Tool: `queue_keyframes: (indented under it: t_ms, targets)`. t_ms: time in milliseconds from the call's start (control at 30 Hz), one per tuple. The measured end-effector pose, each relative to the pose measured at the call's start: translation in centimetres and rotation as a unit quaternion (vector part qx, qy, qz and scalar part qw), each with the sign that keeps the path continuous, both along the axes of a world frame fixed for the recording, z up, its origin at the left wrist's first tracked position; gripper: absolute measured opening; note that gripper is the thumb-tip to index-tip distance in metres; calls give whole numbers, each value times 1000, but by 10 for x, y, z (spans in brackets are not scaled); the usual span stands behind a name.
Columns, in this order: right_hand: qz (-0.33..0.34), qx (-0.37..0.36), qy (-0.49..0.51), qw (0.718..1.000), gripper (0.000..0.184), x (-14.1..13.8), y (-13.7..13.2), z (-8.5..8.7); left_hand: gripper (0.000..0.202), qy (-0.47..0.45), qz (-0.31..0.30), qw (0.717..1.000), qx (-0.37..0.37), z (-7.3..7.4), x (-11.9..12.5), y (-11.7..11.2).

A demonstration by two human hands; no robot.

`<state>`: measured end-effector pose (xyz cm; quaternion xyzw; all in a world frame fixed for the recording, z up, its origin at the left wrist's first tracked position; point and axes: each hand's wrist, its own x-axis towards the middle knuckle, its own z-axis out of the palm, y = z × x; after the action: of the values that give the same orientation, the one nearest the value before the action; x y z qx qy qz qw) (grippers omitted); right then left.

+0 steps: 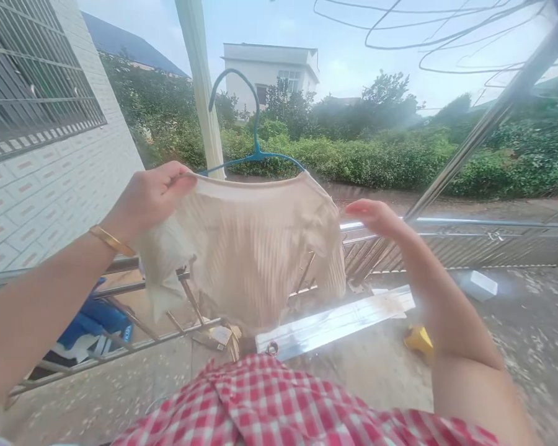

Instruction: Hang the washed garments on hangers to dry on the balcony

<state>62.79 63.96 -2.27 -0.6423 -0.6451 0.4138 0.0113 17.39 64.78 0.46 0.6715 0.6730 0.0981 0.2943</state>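
Holding: left hand (151,195) grips the left shoulder of a cream ribbed top (251,248), which hangs on a blue hanger (253,152) in front of the person's chest.
Left fingers: curled and pressed together on the fabric at the top edge, just beside the hanger's left arm; a gold bangle (111,240) sits on that wrist.
Right hand: right hand (376,217) floats just off the top's right shoulder, palm down, apart from the cloth as far as the view shows.
Right fingers: loosely spread and holding nothing; the motion blur makes the fingertips hard to read.
Top's position: raised at chest height, between the two hands, its hem draping down over the metal rails (167,291) behind it.
Long axis: the shoulder line runs left to right across the view, roughly level, with the hanger's hook rising upright from the middle.
Key relation: the free right shoulder of the top lies just to the left of the right hand, so that hand is the nearer one to it; the left hand alone carries the weight.
Overhead: a slanted steel pole (483,124) runs up to the right, well above the hook.
Below: a red checked shirt (279,402) fills the bottom edge, with a concrete floor (530,322) beyond.
Surroundings: tiled wall (51,179) at left, green hedge (400,155) behind.
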Motion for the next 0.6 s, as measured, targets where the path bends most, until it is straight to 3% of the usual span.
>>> queue_keyframes:
  t_ms: [100,200,267,367,433,533,600]
  targets:
    - [-37,60,28,997,43,-10,-3,5,26,2,2,1000,-26,2,2,10]
    - [-56,91,40,994,35,-37,-6,3,29,-57,-22,998,-22,2,15,18]
    - [-119,100,66,986,34,-43,-6,3,34,-89,-41,995,-20,-1,22,23]
    - [-224,130,120,958,34,-25,-2,9,49,-151,-51,986,-57,-15,18,22]
    - [-256,138,116,950,31,-5,3,18,70,-247,-13,962,-120,-28,10,11]
    - [-254,142,69,954,29,20,10,37,72,-352,49,908,-221,-46,-4,-9]
    - [-235,132,40,962,33,30,12,50,68,-338,61,912,-223,-52,-14,-11]
